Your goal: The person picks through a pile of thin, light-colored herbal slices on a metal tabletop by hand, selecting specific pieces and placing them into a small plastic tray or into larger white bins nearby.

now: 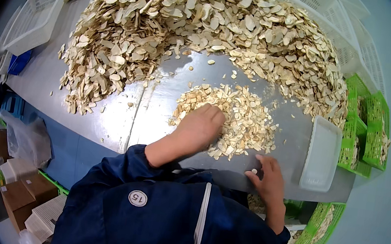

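Note:
A low pile of small, pale, dried slices (249,124) lies in front of me on the metal table. My left hand (199,127) rests on the left side of this pile, its fingers curled down into the slices. Its fingertips are hidden, so what they grip does not show. At the table's near edge, my right hand (270,181) has thumb and index finger spread apart. One small white piece (254,171) lies by the right thumb tip, between thumb and finger. Beyond both hands, a large heap of bigger dried slices (208,25) curves around the small pile.
A white plastic tray (322,156) lies right of my right hand. Green baskets (377,128) with slices hang along the table's right side; another green basket (322,227) is lower right. A white crate (39,17) stands far left. Cardboard boxes (22,198) sit lower left.

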Action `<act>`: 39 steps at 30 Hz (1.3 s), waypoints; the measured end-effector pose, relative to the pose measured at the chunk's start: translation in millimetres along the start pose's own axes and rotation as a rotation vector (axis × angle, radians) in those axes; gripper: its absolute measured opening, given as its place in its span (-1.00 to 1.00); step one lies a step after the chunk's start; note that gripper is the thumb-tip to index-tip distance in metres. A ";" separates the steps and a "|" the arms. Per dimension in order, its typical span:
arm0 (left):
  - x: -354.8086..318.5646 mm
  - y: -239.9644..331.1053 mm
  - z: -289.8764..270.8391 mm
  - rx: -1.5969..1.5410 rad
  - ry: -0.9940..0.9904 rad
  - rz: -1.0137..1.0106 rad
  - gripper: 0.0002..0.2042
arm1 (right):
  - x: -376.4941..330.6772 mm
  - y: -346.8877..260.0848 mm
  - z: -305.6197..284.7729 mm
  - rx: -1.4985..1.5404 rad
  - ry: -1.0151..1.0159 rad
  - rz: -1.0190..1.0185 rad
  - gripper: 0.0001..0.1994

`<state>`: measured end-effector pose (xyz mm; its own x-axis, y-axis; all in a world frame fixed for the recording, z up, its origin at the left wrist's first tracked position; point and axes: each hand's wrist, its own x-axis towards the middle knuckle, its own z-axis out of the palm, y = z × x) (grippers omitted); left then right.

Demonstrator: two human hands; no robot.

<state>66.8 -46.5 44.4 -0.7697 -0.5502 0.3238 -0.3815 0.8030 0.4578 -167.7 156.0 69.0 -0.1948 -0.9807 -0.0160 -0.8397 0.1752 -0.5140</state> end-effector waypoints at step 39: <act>-80.2 5.2 -38.4 -0.061 0.005 -0.235 -0.66 | 138.3 -60.6 46.8 0.072 0.153 -0.313 -0.86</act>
<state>146.2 -6.9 52.6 -0.6608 -0.7216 0.2064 -0.5182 0.6376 0.5701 -120.1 5.7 57.8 -0.0116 -0.9606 0.2778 -0.8338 -0.1441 -0.5330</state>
